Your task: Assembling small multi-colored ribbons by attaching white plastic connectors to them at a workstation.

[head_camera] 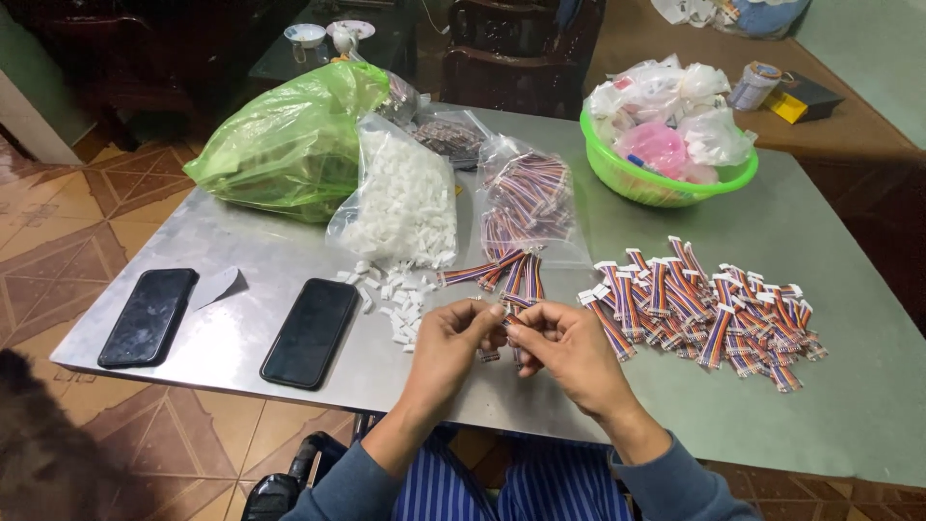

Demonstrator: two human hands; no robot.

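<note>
Here we pinch a short striped ribbon cable (503, 314) between left hand (451, 340) and right hand (569, 345), both closed on it; its axis is hidden by our fingers.

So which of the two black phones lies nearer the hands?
The right-hand phone, just beside the left hand; the other phone lies near the table's left edge.
</note>
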